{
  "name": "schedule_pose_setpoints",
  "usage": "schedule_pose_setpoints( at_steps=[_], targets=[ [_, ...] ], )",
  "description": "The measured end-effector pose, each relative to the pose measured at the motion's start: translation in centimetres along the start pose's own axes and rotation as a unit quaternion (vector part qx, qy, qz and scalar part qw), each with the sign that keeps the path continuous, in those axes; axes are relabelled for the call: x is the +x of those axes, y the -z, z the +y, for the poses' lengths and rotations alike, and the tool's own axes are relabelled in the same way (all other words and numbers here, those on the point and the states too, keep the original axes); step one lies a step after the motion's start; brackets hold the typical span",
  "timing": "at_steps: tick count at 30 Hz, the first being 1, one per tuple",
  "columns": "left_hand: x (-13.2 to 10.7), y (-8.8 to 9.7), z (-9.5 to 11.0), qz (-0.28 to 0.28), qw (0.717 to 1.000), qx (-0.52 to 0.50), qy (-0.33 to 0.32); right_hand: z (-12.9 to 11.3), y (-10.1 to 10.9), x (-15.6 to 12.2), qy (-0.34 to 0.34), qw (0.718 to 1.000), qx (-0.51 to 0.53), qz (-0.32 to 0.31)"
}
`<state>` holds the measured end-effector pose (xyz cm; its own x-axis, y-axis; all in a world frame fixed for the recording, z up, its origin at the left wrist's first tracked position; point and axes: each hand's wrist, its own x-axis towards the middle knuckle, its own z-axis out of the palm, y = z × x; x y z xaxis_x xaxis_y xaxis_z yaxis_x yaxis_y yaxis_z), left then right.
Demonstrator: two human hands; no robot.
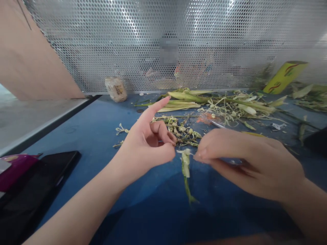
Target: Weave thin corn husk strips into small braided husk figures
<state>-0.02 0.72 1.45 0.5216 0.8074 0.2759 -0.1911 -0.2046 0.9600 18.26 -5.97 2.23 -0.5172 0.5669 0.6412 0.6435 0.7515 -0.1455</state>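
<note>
Over a blue table [102,115], my left hand [148,143] and my right hand [245,160] pinch the top of a small green flower bud [186,170] from either side. The bud hangs down between them, its pale petals frayed at the top and its thin stalk pointing toward me. My left index finger sticks out away from me while thumb and other fingers curl at the bud. My right fingers are pressed together at the bud's top.
A heap of plucked flower bits [181,131] lies just beyond my hands. Long green stems and leaves [219,102] lie farther back. A perforated metal screen [163,44] closes the back. A black tablet [33,190] and a magenta object [15,166] lie at left; a yellow box [284,76] stands at right.
</note>
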Motion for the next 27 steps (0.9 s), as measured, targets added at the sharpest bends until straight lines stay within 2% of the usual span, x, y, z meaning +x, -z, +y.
schedule_pose_setpoints(
  at_steps=[5,12,17,20,24,27],
  targets=[
    [0.0,0.0,-0.1,-0.002,1.0,-0.011,0.016,0.0,0.1,0.0,-0.007,1.0,-0.002,-0.002],
    [0.2,0.1,-0.4,-0.017,0.994,-0.096,0.047,0.3,-0.2,-0.1,-0.032,0.999,0.004,-0.021],
    [0.3,0.4,-0.6,-0.027,0.994,-0.089,0.049,0.3,-0.1,-0.1,-0.032,0.999,0.04,-0.017],
    [0.4,0.4,-0.6,-0.029,0.996,-0.072,0.042,0.4,-0.3,-0.1,-0.041,0.996,0.077,0.007],
    [0.4,0.3,-0.1,0.0,1.0,-0.025,0.007,0.7,-1.2,0.0,-0.098,0.979,0.17,0.063],
    [0.3,0.1,0.4,0.011,1.0,0.013,-0.013,1.0,-1.9,0.4,-0.165,0.944,0.275,0.083]
  ],
)
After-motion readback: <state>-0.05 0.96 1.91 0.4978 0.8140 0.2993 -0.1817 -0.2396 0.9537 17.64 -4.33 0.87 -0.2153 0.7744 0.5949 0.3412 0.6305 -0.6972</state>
